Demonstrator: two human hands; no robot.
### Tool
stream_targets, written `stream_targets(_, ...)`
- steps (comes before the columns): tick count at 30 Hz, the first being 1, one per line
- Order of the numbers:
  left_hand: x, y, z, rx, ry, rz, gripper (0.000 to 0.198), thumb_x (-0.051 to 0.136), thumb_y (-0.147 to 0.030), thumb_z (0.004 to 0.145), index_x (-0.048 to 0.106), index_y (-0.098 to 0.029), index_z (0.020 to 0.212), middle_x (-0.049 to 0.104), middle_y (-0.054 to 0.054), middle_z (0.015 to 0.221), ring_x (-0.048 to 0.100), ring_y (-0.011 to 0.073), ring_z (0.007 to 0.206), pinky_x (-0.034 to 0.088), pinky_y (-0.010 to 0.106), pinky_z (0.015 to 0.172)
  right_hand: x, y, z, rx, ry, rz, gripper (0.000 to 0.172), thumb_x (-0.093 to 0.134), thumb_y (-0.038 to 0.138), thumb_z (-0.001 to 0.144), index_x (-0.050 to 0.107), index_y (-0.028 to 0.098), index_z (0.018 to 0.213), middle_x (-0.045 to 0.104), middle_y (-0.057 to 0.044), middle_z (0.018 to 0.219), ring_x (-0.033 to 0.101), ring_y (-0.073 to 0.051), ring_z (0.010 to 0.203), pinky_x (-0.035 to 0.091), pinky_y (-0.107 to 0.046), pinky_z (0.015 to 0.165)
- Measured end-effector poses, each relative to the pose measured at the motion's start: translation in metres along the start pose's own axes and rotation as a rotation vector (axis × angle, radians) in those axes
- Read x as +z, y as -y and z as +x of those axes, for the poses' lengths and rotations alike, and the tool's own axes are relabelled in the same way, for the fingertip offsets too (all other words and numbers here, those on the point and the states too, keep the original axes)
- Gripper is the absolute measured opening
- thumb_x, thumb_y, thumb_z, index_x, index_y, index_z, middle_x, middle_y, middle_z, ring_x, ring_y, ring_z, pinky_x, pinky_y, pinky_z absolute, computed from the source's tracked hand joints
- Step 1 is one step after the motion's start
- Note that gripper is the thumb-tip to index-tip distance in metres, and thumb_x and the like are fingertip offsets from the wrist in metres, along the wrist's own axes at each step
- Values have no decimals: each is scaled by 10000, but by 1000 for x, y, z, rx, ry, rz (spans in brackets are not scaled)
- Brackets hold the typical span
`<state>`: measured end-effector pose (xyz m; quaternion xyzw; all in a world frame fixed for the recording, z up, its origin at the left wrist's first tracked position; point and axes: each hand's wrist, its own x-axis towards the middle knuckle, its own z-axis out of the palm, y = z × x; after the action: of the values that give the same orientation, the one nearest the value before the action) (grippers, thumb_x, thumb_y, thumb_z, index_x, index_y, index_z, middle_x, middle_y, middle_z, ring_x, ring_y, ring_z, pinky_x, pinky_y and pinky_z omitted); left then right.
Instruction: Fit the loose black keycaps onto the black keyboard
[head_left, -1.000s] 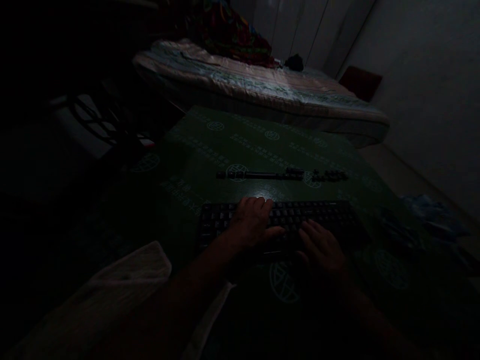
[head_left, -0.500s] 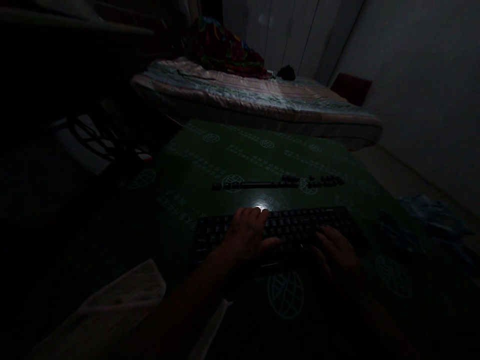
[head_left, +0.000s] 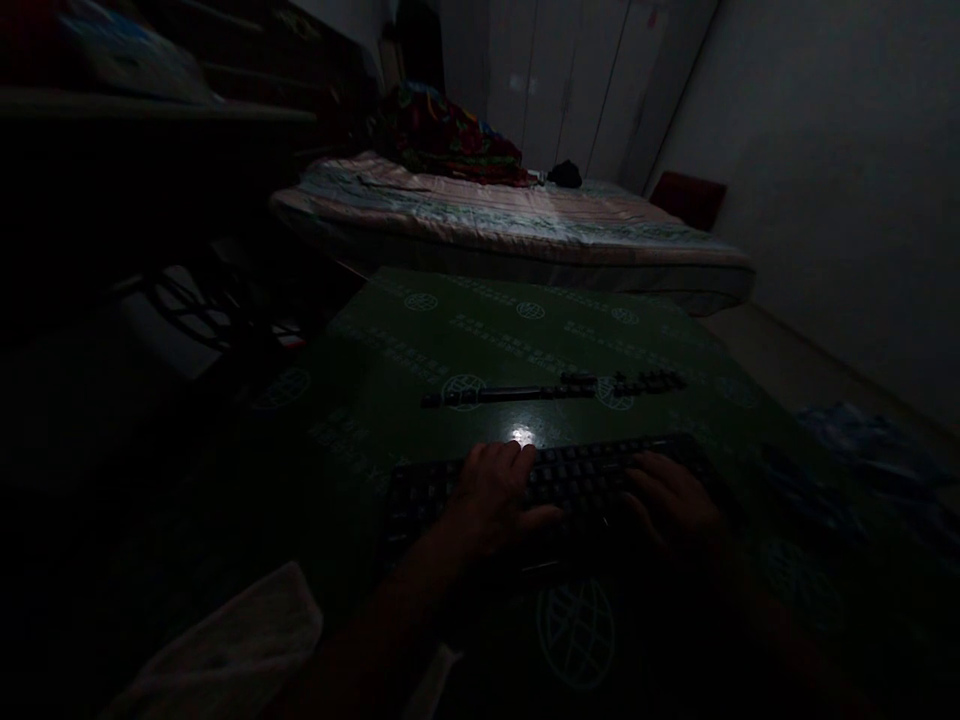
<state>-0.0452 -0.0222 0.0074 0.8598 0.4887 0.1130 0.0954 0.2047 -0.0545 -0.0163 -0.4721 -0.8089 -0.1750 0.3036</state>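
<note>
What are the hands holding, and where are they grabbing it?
Nothing is held. The left hand and the right hand lie palm-down on the keys of the black keyboard.

Ahead of my left hand (head_left: pixel 491 495) and right hand (head_left: pixel 675 505), both spread on the keyboard (head_left: pixel 577 470), a narrow bare strip of green desk (head_left: pixel 420 340) lies open. A thin dark bar (head_left: pixel 502 394) and a row of small dark pieces (head_left: pixel 649 381) cross the way. Beyond them the desk runs free to the bed (head_left: pixel 510 215). Left of the keyboard is open; a white cloth (head_left: pixel 225 650) lies nearer me. The right side is too dark to judge.
</note>
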Motion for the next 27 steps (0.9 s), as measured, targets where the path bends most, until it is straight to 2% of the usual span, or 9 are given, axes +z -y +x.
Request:
stream_targets(3,-2,0,0,-1,3,-13,548,585,-567,775,495,-178,1149,579,110,1156,520,285,1063,357,435,941,7,-9,18,-6,-4,33,230,448,306,908,635,186,966,656,-113,1030,613,-238,982,542,-404,803)
stream_targets(7,-7,-1,2,-2,21,-13,513,605,-551,764,517,-180,1107,588,103,1138,533,279,1044,361,434,940,24,-28,47,6,53,122,229,463,309,895,663,204,926,659,-100,1025,618,-228,967,537,-391,802)
stream_targets(11,-6,1,3,-6,21,-17,544,627,-539,751,505,-166,1129,589,113,1143,530,285,1058,364,436,942,47,-49,85,69,235,136,182,533,266,839,692,202,898,670,-98,1017,626,-219,943,521,-356,794)
stream_targets(17,-2,3,1,-1,-11,-37,586,645,-533,738,492,-164,1167,586,113,1147,528,289,1056,374,440,939,78,-67,137,117,400,86,194,516,210,832,708,201,853,678,-83,964,623,-192,899,467,-277,770)
stream_targets(22,-2,2,1,-12,0,-44,599,646,-535,734,492,-159,1174,585,121,1139,530,297,1045,381,457,930,98,-73,162,149,556,37,184,544,233,814,714,194,876,682,-85,944,618,-188,894,431,-235,731)
stream_targets(27,4,3,-2,19,-43,-33,643,629,-539,749,457,-136,1220,569,136,1166,517,303,1066,359,472,960,109,-73,174,169,701,-4,211,553,251,810,711,192,938,691,-83,939,626,-179,874,416,-216,699)
